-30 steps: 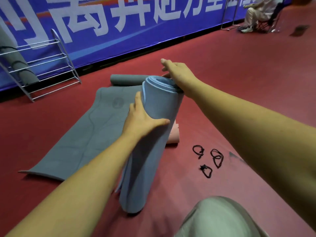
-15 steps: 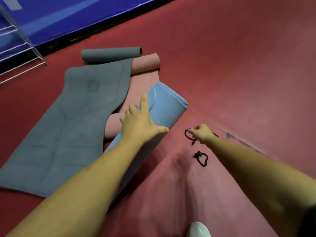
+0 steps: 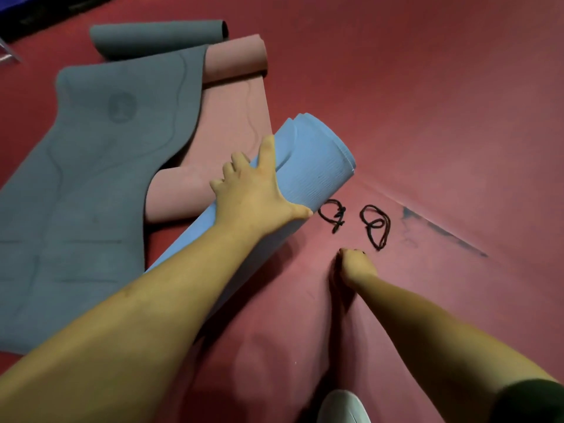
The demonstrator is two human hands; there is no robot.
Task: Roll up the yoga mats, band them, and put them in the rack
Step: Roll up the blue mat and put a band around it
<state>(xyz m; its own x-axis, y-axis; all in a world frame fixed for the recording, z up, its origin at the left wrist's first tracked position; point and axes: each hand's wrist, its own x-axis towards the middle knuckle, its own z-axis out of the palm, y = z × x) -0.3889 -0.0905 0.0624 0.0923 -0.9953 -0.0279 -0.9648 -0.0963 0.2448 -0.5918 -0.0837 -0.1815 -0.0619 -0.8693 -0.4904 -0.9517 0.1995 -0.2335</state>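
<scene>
A rolled blue yoga mat (image 3: 308, 166) lies slanted on the red floor, and my left hand (image 3: 253, 193) grips it near its far end, thumb on the right side. Two black elastic bands (image 3: 332, 215) (image 3: 376, 225) lie on the floor just right of the roll. Below them, my right hand (image 3: 355, 265) is down on the floor with curled fingers, pinching a third black band; only a dark bit shows at the fingertips. A grey mat (image 3: 85, 178) and a pink mat (image 3: 225, 141) lie partly unrolled on the left.
A sliver of the metal rack (image 3: 9, 54) shows at the top left edge. A white shoe (image 3: 343, 407) is at the bottom edge. A dark scuff mark (image 3: 442, 233) crosses the red floor (image 3: 427, 117) right of the bands.
The blue roll went from upright to lying slanted on the floor. My right hand left its top, reached the bands, then moved to the nearest one. My view tilted down.
</scene>
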